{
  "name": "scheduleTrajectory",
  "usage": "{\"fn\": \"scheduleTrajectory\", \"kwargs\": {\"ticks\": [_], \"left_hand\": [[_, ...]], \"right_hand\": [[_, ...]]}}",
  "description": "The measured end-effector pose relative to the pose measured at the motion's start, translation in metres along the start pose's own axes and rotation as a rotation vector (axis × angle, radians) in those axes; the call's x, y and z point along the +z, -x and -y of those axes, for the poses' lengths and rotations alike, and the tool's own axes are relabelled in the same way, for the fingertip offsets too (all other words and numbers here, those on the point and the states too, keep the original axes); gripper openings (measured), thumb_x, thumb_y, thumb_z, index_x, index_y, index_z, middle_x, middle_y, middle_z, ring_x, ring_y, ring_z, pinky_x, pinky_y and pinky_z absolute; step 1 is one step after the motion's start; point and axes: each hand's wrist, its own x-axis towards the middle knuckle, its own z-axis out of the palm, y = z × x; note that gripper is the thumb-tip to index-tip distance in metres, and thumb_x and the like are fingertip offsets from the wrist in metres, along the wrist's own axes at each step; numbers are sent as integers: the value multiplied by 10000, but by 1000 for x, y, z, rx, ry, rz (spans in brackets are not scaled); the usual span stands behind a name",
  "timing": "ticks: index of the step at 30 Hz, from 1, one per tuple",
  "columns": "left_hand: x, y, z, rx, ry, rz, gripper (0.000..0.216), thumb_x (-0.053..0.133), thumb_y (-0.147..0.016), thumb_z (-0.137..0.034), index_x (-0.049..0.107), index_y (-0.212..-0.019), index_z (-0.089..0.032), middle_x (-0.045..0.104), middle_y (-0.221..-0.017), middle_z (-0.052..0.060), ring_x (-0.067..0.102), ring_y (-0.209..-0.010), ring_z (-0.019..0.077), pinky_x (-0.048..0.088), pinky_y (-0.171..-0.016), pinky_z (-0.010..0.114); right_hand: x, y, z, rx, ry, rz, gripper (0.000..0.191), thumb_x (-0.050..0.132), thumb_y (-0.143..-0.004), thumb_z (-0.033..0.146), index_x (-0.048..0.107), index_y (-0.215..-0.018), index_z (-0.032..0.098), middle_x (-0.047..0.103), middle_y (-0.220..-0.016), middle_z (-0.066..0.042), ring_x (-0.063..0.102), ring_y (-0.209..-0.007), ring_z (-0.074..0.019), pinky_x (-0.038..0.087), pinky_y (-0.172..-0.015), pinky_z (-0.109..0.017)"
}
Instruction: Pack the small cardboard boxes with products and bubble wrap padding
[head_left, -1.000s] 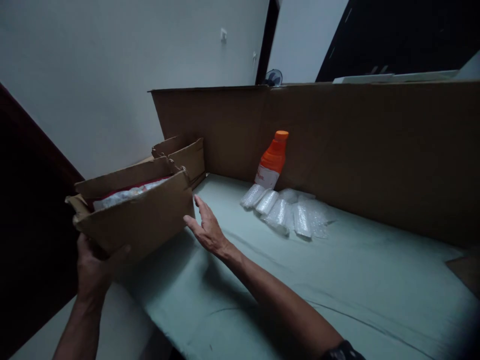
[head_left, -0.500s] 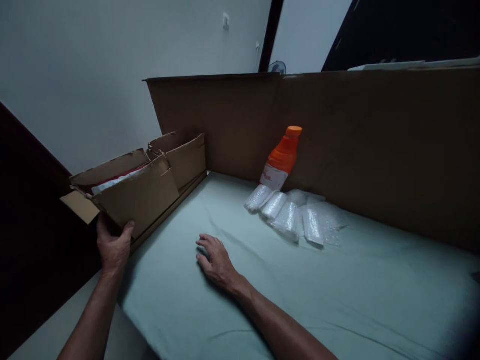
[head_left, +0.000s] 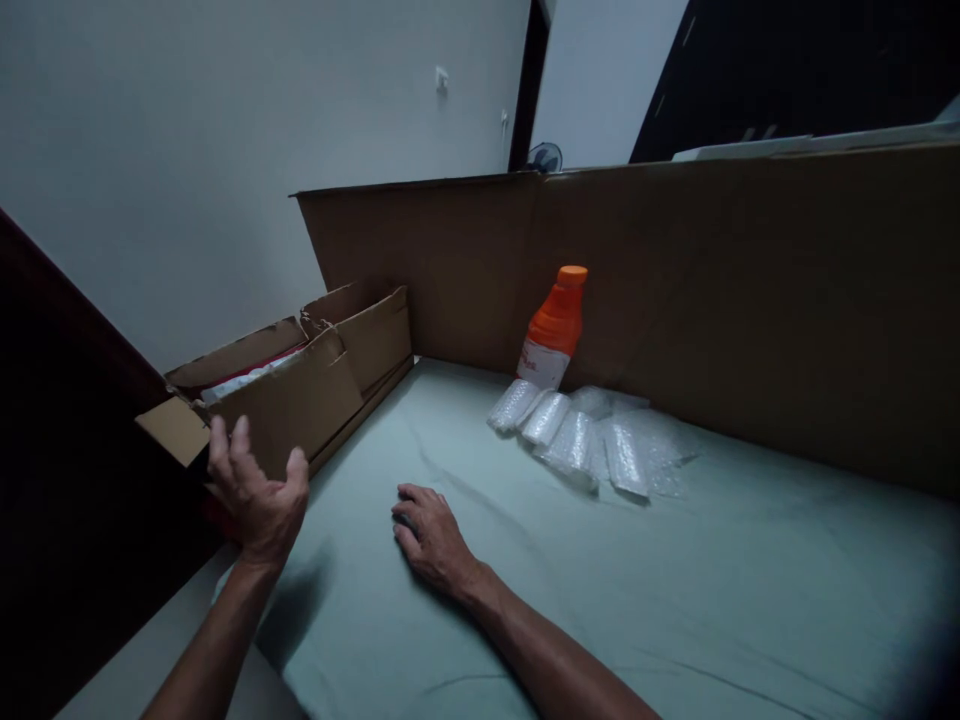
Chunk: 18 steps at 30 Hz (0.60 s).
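My left hand [head_left: 259, 495] is raised in front of the near end of an open cardboard box [head_left: 300, 400], its fingers spread and nothing in them. A red and white item [head_left: 251, 378] shows inside that box. Lying on the pale green cloth [head_left: 450, 630], my right hand [head_left: 433, 535] is empty, with its fingers loosely bent and apart. Farther back, several rolled pieces of bubble wrap [head_left: 577, 440] lie in a cluster. Just behind them an orange bottle [head_left: 553, 330] with a white label leans to the right.
A tall cardboard panel [head_left: 675, 280] runs along the back of the cloth-covered surface. Behind it are a pale wall [head_left: 225, 130], a small fan [head_left: 545, 157] and a dark cabinet [head_left: 795, 70]. The surface's near left edge drops off beside my left forearm.
My left hand has let go of the box's near end and moved right, its fingers opening. My right hand stays on the cloth. The view has shifted slightly.
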Motion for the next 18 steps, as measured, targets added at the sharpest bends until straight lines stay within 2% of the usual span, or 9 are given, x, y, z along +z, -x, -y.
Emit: {"fn": "scheduleTrajectory", "kwargs": {"ticks": [2, 4, 6, 8, 11, 14, 18], "left_hand": [[-2, -34, -21, 160, -70, 88, 652, 595, -857, -294, 394, -1462, -154, 326, -1575, 188, 227, -1509, 336, 220, -1224, 531], [2, -74, -43, 234, -136, 131, 579, 586, -857, -301, 473, -1407, -160, 334, -1573, 181, 187, -1513, 368, 155, -1219, 581], [13, -111, -64, 307, -154, 190, 575, 563, -864, -283, 471, -1412, -135, 355, -1564, 195, 189, -1509, 369, 113, -1211, 590], [31, -139, -81, 367, -213, 291, 573, 508, -887, -254, 441, -1434, -96, 432, -1516, 200, 239, -1492, 345, 115, -1208, 547], [68, -163, -94, 387, -330, 448, 602, 504, -869, -214, 422, -1443, -52, 553, -1403, 225, 338, -1440, 352, 173, -1172, 516], [104, -173, -92, 338, -397, 552, 600, 536, -810, -168, 472, -1393, -38, 672, -1212, 255, 484, -1318, 383, 263, -1095, 536], [130, -182, -88, 256, -484, 643, 494, 549, -752, -138, 578, -1229, -13, 715, -1034, 299, 592, -1145, 424, 321, -990, 563]], "right_hand": [[1, 0, -2, -8, -8, -10, 237, 648, -832, 111, 706, -1056, 163, 629, -1311, -145, 565, -1207, -277, 432, -1037, -468], [2, 0, -4, -11, -27, -28, 235, 638, -836, 111, 705, -1051, 179, 635, -1301, -129, 569, -1199, -263, 434, -1030, -454], [3, 0, -5, -10, -49, -42, 229, 629, -836, 108, 708, -1036, 188, 649, -1277, -114, 580, -1179, -251, 441, -1015, -438], [3, -1, -6, -9, -67, -50, 220, 626, -833, 105, 713, -1016, 190, 661, -1252, -107, 589, -1162, -244, 443, -1004, -428], [3, -1, -6, -2, -83, -56, 212, 629, -821, 102, 719, -992, 190, 673, -1232, -103, 597, -1147, -242, 444, -995, -419], [4, 0, -6, 11, -97, -61, 207, 629, -816, 103, 721, -980, 190, 682, -1216, -99, 602, -1143, -243, 445, -994, -416], [5, 1, -6, 16, -103, -58, 193, 624, -814, 112, 719, -954, 205, 689, -1205, -89, 608, -1135, -240, 445, -990, -414]]}}
